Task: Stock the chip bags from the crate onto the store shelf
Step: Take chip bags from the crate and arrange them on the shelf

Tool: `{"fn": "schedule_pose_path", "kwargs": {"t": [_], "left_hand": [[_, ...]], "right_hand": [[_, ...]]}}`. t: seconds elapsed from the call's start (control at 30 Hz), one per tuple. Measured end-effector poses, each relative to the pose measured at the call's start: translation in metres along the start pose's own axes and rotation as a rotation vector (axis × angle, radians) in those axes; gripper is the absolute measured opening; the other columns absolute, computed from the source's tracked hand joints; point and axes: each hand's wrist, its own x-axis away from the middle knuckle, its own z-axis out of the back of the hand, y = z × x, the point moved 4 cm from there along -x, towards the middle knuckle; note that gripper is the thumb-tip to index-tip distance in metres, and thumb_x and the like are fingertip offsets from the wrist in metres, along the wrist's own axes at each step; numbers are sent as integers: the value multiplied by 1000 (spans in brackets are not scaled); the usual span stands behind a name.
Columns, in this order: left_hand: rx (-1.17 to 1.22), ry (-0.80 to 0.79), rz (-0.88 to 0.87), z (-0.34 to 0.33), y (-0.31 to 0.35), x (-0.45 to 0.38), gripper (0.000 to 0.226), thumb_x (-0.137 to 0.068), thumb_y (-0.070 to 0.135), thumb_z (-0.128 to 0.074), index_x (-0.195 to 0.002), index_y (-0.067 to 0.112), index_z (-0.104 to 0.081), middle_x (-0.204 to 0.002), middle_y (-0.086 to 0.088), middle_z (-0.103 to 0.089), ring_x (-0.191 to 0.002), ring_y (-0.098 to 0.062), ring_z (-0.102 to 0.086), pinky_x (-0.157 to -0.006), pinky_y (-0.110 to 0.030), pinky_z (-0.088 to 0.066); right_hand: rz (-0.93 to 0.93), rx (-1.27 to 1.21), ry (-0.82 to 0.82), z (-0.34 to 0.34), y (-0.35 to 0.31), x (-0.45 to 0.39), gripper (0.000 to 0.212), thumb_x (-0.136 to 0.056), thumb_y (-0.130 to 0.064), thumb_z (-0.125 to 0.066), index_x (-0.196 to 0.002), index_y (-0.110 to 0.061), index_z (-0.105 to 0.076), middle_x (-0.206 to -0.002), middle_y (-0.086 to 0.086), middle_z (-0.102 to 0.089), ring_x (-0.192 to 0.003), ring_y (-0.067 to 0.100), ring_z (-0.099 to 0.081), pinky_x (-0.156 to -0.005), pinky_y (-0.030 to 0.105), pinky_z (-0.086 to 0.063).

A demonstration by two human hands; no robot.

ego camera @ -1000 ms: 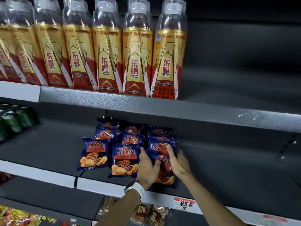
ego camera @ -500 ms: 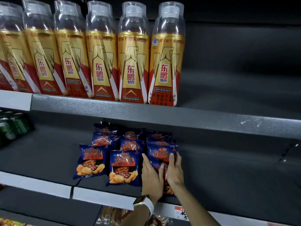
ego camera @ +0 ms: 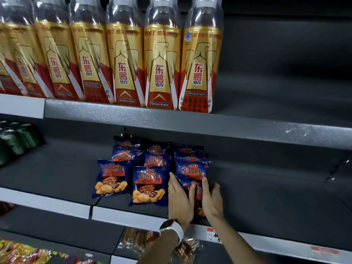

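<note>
1. Left hand (ego camera: 180,201), fingers straight, lies flat against the near-right chip bag (ego camera: 196,189); right hand (ego camera: 211,201) cups the bag's other side, thumb on its face. Pressing from both sides likely squares it up.
2. That bag sits at the front of the middle shelf (ego camera: 57,200), right column of a three-column block; other bags (ego camera: 147,184) lie at 9 o'clock.
3. Drink bottles (ego camera: 162,60) stand at 12 o'clock, above.
4. Crate not in view.
</note>
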Motion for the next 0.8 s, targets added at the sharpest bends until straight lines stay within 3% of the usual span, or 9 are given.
{"fn": "schedule_pose_path", "kwargs": {"t": [0.1,0.33,0.63,0.8], "left_hand": [[-11,-18,-5,6,1,-1,81,-99,50,-38,-155,9,4,-160,-14,-14,-148,-22,-16,-115,-25,-19],[-42,-79,-5,19,0,-1,82,-98,53,-33,-155,6,1,-161,-16,-12,-149,-25,-15,-117,-30,-21],[-106,-146,-24,25,5,5,81,-96,55,-30,-154,4,-7,-158,-17,-20,-145,-28,-24,-115,-32,-28],[-148,-153,-66,32,19,10,73,-101,43,-38,-153,1,-9,-157,-20,-21,-144,-31,-26,-115,-34,-29]], "right_hand": [[17,23,33,-4,-10,1,58,-97,-59,-43,-136,-15,-44,-126,5,-61,-114,23,-60,-95,33,-45],[-46,98,89,-9,-27,0,73,-100,-56,-40,-152,-6,-29,-153,14,-40,-137,32,-44,-111,39,-35],[-84,228,41,-3,-35,7,73,-101,-51,-42,-152,-2,-23,-156,18,-32,-139,36,-40,-112,42,-34],[-88,277,13,5,-48,19,73,-100,-51,-44,-150,-1,-26,-153,20,-34,-138,37,-40,-111,43,-37]]}}
